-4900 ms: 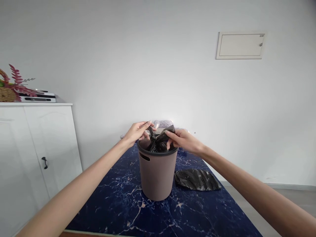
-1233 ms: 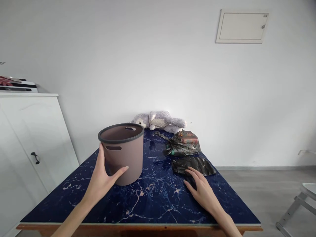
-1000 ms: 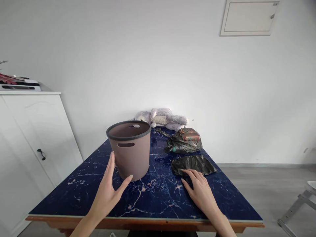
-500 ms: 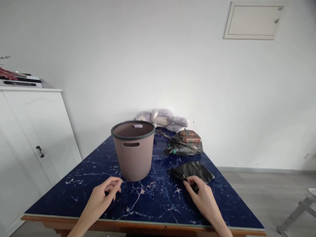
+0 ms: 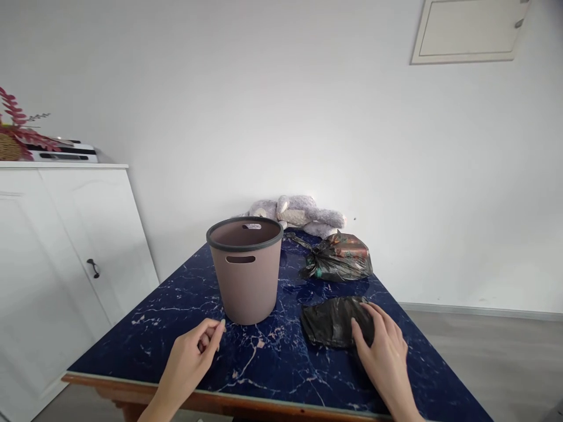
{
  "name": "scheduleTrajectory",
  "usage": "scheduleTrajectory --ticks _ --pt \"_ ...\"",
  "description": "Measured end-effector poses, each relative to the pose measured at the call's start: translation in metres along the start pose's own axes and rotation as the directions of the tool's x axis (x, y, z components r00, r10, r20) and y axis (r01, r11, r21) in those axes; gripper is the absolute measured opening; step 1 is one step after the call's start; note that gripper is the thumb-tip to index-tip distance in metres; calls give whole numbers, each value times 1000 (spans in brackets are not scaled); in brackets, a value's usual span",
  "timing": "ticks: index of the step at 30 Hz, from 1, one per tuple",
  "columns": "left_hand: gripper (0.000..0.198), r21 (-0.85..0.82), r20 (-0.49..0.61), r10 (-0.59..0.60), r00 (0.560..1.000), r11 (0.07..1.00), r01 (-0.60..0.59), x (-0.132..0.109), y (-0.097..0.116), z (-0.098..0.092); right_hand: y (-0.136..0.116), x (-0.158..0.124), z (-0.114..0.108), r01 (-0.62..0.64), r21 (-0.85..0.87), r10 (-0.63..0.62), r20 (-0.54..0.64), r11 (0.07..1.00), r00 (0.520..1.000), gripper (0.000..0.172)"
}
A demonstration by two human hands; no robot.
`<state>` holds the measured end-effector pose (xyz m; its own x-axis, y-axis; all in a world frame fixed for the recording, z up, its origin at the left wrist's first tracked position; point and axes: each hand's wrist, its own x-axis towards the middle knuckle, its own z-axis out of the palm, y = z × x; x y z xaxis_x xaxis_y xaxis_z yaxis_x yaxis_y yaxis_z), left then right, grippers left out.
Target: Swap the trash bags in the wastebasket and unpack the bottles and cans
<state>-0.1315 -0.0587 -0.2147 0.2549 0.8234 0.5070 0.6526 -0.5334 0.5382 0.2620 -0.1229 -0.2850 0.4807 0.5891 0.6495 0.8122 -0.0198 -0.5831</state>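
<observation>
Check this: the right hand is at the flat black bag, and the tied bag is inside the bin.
Not quite: the head view shows the tied bag on the table, outside the bin. The right hand is at the flat black bag.

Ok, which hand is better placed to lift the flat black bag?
Probably the right hand: it is at the right end of the flat black bag, while the left hand is curled near the bin.
</observation>
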Motion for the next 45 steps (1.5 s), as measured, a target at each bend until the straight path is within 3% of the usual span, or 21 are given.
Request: scheduleTrajectory --ticks 4,7,14,18,20,22,25,27,32,38,45 --pt "40 83 -8 9 1000 997 -8 -2 0 2 20 -4 17 13 -110 -6 65 994 998 60" --pt "42 129 -1 20 1000 992 -20 -3 2 2 19 -5 17 31 -19 -28 145 999 989 51" --pt "43 210 -21 36 999 977 -31 -7 4 5 2 0 0 -168 245 86 315 955 945 38" --pt "41 230 -44 44 998 973 -33 -8 6 5 -5 2 -5 -138 264 80 218 955 973 35" --pt "40 233 -53 52 997 972 -39 -8 6 5 -7 2 -7 -119 267 97 94 956 991 42" --pt "40 236 -62 61 996 971 -45 -8 6 5 -10 2 -7 -110 294 102 43 949 994 57" --pt "39 248 -85 73 994 967 -50 -9 5 5 -12 1 -6 -131 324 93 130 937 987 85" --pt "36 250 -111 86 990 967 -55 -8 4 4 -12 1 -6 -159 294 102 198 942 975 89" --pt "34 252 -113 90 989 966 -59 -7 2 5 -13 1 -9 -47 190 21 136 981 990 68" --pt "32 246 -159 158 974 962 -116 -6 -5 7 -18 -1 -12 108 149 -129 141 983 982 24" --pt "30 279 -218 186 958 953 -121 -8 -7 8 -26 -2 -10 246 218 -269 84 944 959 27"
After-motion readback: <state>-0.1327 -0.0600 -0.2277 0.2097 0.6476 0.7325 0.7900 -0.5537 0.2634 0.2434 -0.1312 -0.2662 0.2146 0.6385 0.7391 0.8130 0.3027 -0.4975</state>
